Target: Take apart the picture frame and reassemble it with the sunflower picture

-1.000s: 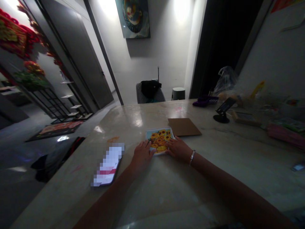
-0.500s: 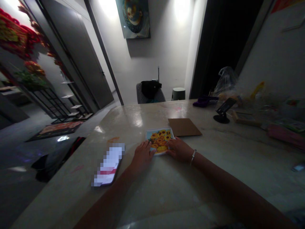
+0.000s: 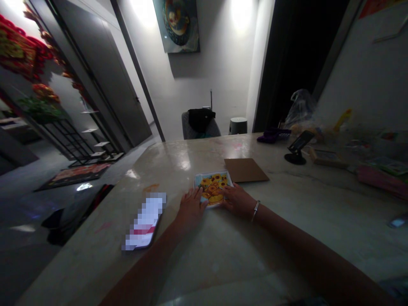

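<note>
A small sunflower picture (image 3: 213,189) with a pale border lies flat on the table, yellow and orange blooms on light blue. My left hand (image 3: 191,207) rests at its left edge, fingers stretched over the border and the thumb near the lower edge. At the right edge, my right hand (image 3: 237,200) touches the picture with its fingers laid on the surface. A bracelet circles my right wrist. Both hands are open, and the parts of the picture beneath the fingers are hidden.
A brown board (image 3: 246,170) lies just behind and right of the picture. Left of my arms is a phone (image 3: 145,223) with a lit, blurred screen. A black stand (image 3: 298,148), a purple item (image 3: 273,135) and a wooden frame (image 3: 327,157) occupy the marble-look table's (image 3: 223,263) right side.
The view has shifted very slightly. Both hands stay on the picture, with hardly any visible movement of the fingers.
</note>
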### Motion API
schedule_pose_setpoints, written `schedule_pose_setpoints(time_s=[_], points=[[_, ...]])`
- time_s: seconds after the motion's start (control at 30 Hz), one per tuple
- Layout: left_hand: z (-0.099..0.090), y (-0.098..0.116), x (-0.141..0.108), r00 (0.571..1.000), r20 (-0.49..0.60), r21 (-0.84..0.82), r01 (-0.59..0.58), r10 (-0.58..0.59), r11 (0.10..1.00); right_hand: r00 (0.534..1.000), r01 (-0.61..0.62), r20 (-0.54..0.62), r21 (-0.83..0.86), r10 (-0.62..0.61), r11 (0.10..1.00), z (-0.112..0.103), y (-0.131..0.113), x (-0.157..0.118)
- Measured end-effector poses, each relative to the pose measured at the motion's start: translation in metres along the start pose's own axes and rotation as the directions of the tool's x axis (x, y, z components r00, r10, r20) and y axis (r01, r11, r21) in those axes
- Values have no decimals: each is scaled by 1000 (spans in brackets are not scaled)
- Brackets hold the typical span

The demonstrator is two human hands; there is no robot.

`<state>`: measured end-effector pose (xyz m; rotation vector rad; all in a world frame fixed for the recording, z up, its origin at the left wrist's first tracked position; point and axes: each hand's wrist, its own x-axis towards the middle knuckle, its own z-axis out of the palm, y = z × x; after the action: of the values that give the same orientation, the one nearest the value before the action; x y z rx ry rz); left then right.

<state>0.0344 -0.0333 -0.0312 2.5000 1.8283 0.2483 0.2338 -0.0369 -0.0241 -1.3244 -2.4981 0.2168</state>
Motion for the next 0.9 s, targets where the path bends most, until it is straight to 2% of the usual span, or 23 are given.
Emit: schedule_pose_setpoints(time_s=[0.1,0.23,0.4,0.5,0.6,0.67,0.73,0.8,0.9], points=[[-3,0,3,999,-14,-57,30,-30,998,1000,16,-18,12,-16,1000,3,3,0],[-4,-4,8,991,-113,-198,50,-73,979,1000,11,-19,19,-11,1000,5,6,1],[-3,-2,8,973,-231,-416,-73,-28,906,999,9,-34,58,-7,998,4,5,1],[-3,6,4,970,-239,-572,-172,38,802,997,-21,-70,97,28,995,4,3,2],[-2,12,-1,965,-203,-737,-263,168,622,990,-52,-125,143,70,988,6,1,3],[0,14,-4,953,-164,-811,-277,254,516,986,-50,-145,195,79,980,7,-1,4],[3,13,-6,946,-113,-843,-252,303,475,985,-51,-148,273,94,961,7,-3,5],[4,11,-6,946,-84,-852,-231,313,470,982,-73,-135,370,132,926,6,-4,6],[3,10,-6,939,-112,-885,-243,325,397,970,-126,-109,532,216,838,9,-2,8]])
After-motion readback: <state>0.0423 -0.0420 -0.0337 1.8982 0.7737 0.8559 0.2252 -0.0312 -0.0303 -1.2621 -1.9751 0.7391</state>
